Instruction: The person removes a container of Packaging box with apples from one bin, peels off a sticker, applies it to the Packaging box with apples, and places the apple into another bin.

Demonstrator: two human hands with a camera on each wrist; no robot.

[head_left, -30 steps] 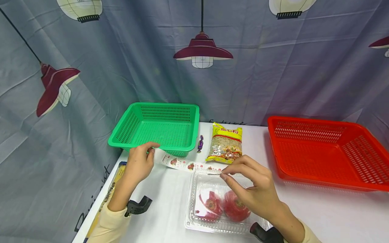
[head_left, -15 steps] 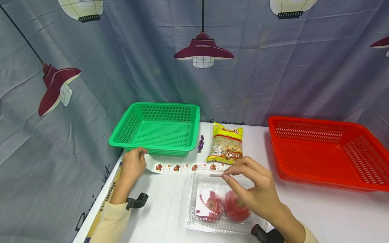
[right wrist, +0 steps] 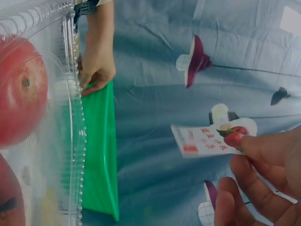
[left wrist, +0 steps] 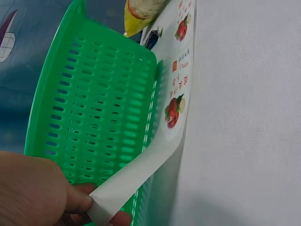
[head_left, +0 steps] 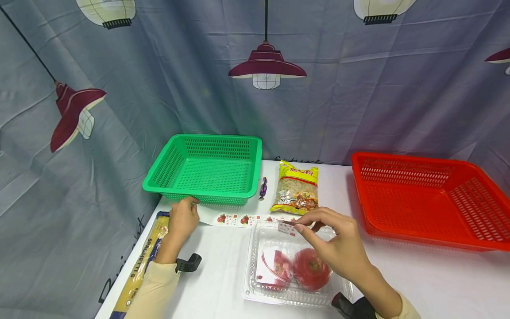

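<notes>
In the head view my left hand [head_left: 184, 223] is in front of the green basket, pinching the left end of a white strip of stickers [head_left: 233, 220] printed with red fruit. The left wrist view shows the blank strip end [left wrist: 124, 181] between thumb and fingers. My right hand [head_left: 338, 237] pinches a single small sticker [head_left: 286, 228] above the back of a clear plastic box [head_left: 249, 270]. Seen from the right wrist, the sticker [right wrist: 200, 141] hangs from thumb and fingertip. Two red round fruits [head_left: 311, 269] lie under the box's lid.
Behind the left hand stands a green basket [head_left: 211, 195]; a red basket [head_left: 406, 208] is at the right. Between them lie a yellow bag of pasta [head_left: 295, 188] and a purple-wrapped candy [head_left: 263, 189]. A spaghetti packet [head_left: 139, 268] lies along the left edge.
My left hand has shifted left, then slightly back right, with the strip's end. The sticker in my right hand has tilted so its printed face shows; that hand has barely moved.
</notes>
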